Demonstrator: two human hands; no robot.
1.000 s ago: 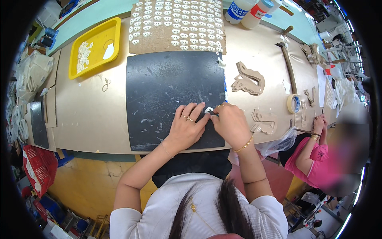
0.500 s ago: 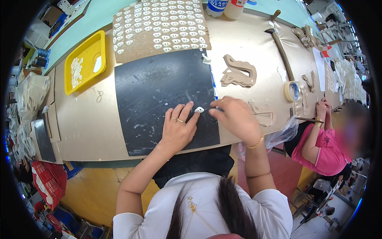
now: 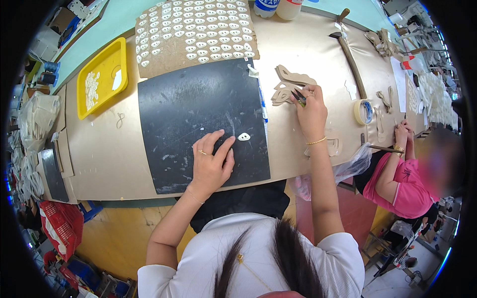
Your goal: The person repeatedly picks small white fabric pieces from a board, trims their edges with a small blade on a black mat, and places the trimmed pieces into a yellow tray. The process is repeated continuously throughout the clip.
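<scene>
On the black mat (image 3: pixel 198 99) lies one small white oval piece (image 3: pixel 243 136) with two dark holes. My left hand (image 3: pixel 212 160) rests on the mat just left of this piece, its fingers spread and holding nothing. To the right, my right hand (image 3: pixel 312 111) is closed round a small pair of snips (image 3: pixel 299 97) with two dark pointed blades, held a little apart. The snips are over the stack of beige cut-out pieces (image 3: pixel 290 74), and the hand hides part of that stack. Whether the blades touch it I cannot tell.
Beyond the mat, a brown board (image 3: pixel 166 58) carries rows of white pieces. A yellow tray (image 3: pixel 122 59) with more pieces stands left. Rightward lie a hammer (image 3: pixel 352 67), a tape roll (image 3: pixel 358 113) and a plastic bag (image 3: pixel 343 171). Bottles (image 3: pixel 288 9) stand at the back. A co-worker (image 3: pixel 397 184) sits right.
My right hand has moved from beside the white piece, right and away from me, to the beige stack, where the snips now show. My left fingers have drawn back from the piece.
</scene>
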